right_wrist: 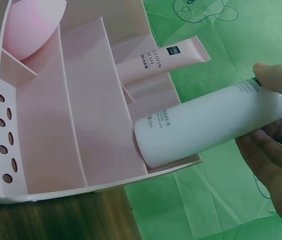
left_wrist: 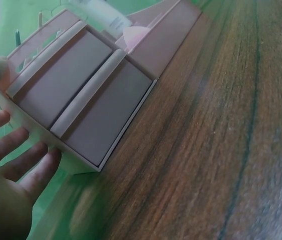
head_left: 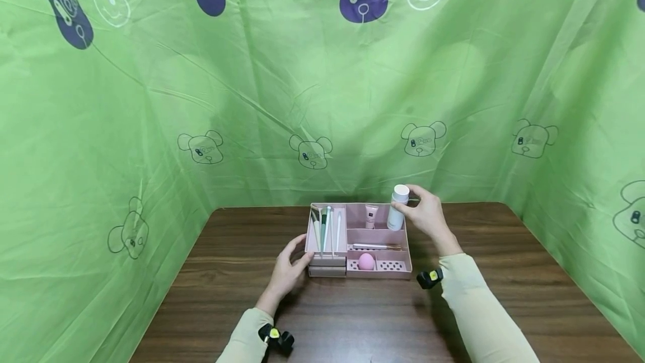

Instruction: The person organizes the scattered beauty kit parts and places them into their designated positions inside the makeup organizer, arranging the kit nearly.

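Note:
A pink desktop organizer (head_left: 328,260) sits on the table, with open compartments and two drawers at its front left. My right hand (head_left: 428,214) grips a white lotion bottle (right_wrist: 211,122) near its cap. The bottle's base is at the back right compartment, slightly tilted; whether it touches the floor there is hidden. Beside it stands a pink cream tube (right_wrist: 166,60). My left hand (head_left: 287,270) holds the organizer's front left corner, thumb at the top edge and fingers spread along the side wall, as the left wrist view shows.
Several makeup brushes (head_left: 323,226) stand in the organizer's left compartment. A slim stick-like item (head_left: 375,246) lies in the middle right one, and a pink makeup sponge (head_left: 366,261) sits in front. Green printed cloth (head_left: 302,99) hangs around the brown wooden table (head_left: 353,318).

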Tool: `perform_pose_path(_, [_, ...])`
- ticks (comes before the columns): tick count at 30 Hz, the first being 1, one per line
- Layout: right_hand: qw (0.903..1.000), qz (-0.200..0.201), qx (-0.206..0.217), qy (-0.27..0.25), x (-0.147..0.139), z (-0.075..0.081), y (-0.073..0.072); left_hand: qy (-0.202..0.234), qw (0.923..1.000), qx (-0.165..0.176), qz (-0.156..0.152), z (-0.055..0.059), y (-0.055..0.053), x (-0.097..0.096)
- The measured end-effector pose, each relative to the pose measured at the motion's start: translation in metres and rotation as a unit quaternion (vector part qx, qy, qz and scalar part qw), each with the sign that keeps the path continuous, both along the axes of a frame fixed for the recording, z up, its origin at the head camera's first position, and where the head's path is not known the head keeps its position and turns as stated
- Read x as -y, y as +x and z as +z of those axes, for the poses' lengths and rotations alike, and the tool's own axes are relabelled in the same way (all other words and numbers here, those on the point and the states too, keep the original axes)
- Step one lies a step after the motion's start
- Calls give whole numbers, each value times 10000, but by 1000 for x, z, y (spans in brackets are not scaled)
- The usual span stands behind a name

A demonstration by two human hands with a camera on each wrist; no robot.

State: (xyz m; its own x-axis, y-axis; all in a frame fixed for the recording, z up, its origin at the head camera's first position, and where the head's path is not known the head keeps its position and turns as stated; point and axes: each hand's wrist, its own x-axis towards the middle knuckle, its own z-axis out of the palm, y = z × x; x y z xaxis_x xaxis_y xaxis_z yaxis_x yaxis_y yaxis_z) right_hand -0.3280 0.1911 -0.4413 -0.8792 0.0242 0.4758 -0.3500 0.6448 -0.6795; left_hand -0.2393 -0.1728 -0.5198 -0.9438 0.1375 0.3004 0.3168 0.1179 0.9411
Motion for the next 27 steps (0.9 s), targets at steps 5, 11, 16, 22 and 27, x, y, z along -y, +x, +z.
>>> perform_pose_path(5, [10000,-32,58,55,2,0,1,-49,10000,0,32,0,1,0])
perform_pose_path(11, [9999,-49,107,120,1,0,-3,-20,10000,-39,14,0,0,0])
perform_pose_path(16, [9999,-69,112,110,2,0,-5,12,10000,-36,14,0,0,0])
perform_pose_path(22, [9997,-104,126,184,3,1,-9,9,10000,-29,17,-1,-1,1])
perform_pose_path(27, [9996,-119,157,224,2,1,-10,12,10000,-44,24,-2,-1,0])
